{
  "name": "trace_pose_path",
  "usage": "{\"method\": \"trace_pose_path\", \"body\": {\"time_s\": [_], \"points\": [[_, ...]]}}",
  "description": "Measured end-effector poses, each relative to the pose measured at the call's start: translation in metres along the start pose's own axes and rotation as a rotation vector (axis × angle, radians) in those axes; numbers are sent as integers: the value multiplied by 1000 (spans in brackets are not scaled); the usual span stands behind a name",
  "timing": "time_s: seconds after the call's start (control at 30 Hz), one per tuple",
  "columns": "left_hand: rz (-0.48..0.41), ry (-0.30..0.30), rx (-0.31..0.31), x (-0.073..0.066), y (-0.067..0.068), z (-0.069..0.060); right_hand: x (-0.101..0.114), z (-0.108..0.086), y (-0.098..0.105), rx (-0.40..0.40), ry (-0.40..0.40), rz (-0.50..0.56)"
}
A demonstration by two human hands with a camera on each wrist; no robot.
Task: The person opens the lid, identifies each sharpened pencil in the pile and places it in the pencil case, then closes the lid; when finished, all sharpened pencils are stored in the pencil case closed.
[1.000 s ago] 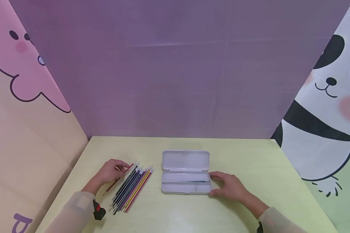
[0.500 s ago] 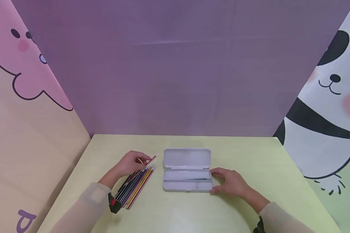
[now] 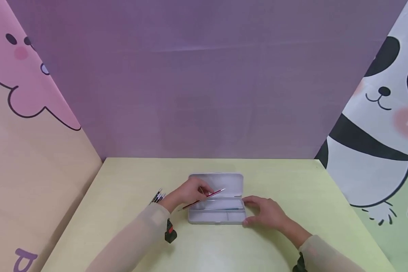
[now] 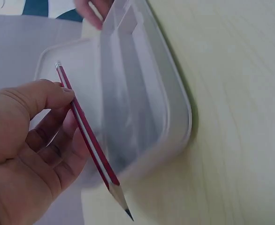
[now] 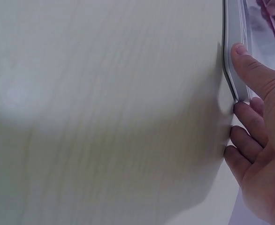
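My left hand [image 3: 192,190] pinches a red pencil [image 4: 88,130] with a pale stripe between thumb and fingers. It holds the pencil above the left part of an open white pencil case [image 3: 204,218]. In the left wrist view the sharpened tip [image 4: 128,213] points down and the white end up. At the case's right end my right hand [image 3: 266,213] grips it, thumb [image 5: 250,68] on the front side and fingers around the end. The case has several compartments, and a thin dark pencil [image 3: 232,208] lies in the rear one. My left hand hides part of the raised lid [image 3: 232,183].
Left of the case, the white ends of several pencils [image 3: 159,196] show beyond my left sleeve [image 3: 136,230], which covers the rest of the bundle. All of this rests on a pale wooden table [image 3: 275,173], with a purple backdrop [image 3: 204,94] behind it.
My left hand has carried the red pencil from the left of the bundle, rightward across it, to over the case. My right hand has stayed at the case's right end.
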State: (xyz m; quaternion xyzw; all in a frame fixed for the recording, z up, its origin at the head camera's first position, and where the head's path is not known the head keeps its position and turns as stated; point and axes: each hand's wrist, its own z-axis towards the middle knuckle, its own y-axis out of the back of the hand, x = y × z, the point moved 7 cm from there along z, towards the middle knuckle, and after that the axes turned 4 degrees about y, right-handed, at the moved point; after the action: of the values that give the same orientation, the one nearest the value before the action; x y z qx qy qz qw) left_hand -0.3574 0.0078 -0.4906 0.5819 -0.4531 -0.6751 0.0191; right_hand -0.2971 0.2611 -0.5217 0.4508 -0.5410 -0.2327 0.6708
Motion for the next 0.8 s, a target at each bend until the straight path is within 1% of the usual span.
{"method": "trace_pose_path", "body": {"time_s": [0.13,0.27,0.4,0.5,0.63,0.7,0.8], "points": [[14,4,10,-5,-17,10,1,-1,-2,2,-10,15],[30,-21,8,-13,-29,18,1,-1,-2,-8,1,8],[107,-41,12,-19,-39,24,0,-1,-3,-10,-3,0],[196,-45,13,-21,-45,26,0,-1,-3,-10,-8,3],[276,-35,-4,-21,-50,26,2,-2,-1,-12,1,8],[297,-33,-12,-21,-51,27,3,-3,-1,-12,10,8],[311,-46,-18,-22,-54,27,2,-3,0,-15,7,8]]}}
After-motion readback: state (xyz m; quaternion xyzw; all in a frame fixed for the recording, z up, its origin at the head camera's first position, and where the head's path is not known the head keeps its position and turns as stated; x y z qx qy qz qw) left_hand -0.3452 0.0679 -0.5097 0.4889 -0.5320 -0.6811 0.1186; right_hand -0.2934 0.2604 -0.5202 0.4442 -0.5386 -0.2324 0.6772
